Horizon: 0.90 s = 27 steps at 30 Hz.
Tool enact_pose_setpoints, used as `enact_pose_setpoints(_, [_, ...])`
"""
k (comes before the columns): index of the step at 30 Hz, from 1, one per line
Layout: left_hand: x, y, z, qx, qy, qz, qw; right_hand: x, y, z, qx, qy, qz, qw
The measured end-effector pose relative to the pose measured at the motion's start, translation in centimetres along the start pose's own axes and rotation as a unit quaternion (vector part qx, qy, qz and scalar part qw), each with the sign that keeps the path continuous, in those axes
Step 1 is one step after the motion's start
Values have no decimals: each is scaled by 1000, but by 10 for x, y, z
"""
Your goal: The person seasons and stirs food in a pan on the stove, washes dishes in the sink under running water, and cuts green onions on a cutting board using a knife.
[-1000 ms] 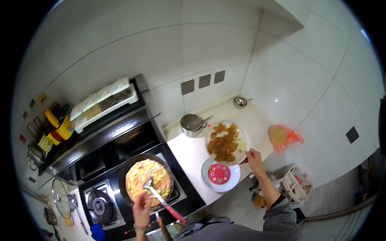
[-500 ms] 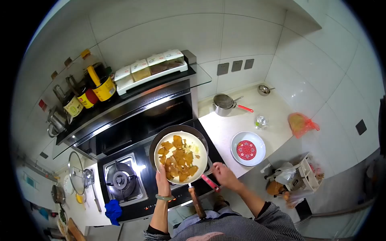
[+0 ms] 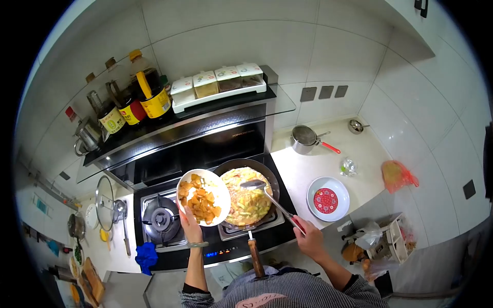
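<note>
My left hand (image 3: 191,228) grips the side of a white bowl (image 3: 223,197) holding orange-brown, sliced pieces of food. It is held tilted just left of the frying pan (image 3: 274,180), overlapping its edge. My right hand (image 3: 309,237) is closed around the handle of a spatula (image 3: 281,208). The spatula's dark head lies over the yellowish, chunky food (image 3: 246,203) in the pan. That pan sits on the right burner, its wooden handle (image 3: 256,259) pointing toward my body.
The left burner (image 3: 162,218) has a blue cloth (image 3: 146,257) near it. On the right counter are a white plate (image 3: 341,199) with a red patterned center and a red-handled pot (image 3: 304,143). Bottles (image 3: 154,102) and a seasoning box (image 3: 218,92) line the shelf above.
The bowl has moved left from over the pan, uncovering the food there. My right hand, previously beside the spatula handle, now grips it, with the spatula's head over the food.
</note>
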<state>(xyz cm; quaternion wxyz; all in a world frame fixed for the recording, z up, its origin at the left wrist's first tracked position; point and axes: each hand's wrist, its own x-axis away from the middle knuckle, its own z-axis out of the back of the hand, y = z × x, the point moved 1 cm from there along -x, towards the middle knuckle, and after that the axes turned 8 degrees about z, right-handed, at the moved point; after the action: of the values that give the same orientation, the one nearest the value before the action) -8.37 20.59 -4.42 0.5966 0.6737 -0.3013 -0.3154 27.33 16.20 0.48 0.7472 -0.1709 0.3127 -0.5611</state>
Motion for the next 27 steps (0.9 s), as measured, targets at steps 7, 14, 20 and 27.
enact_pose_setpoints(7, [-5, -19, -15, -18, -36, 48, 998, -35, -35, -15, -227, -14, 10, 974])
enact_pose_setpoints(14, [1, -6, -19, -46, -87, 45, 994, -59, -49, -27, -214, -49, 87, 972])
enact_pose_setpoints(20, [-2, -12, -15, -76, -54, 49, 994, -55, -34, -4, -203, -51, 74, 975])
enact_pose_setpoints(27, [-6, -13, -24, -83, -55, 41, 994, -64, -16, -30, -246, -87, 81, 962])
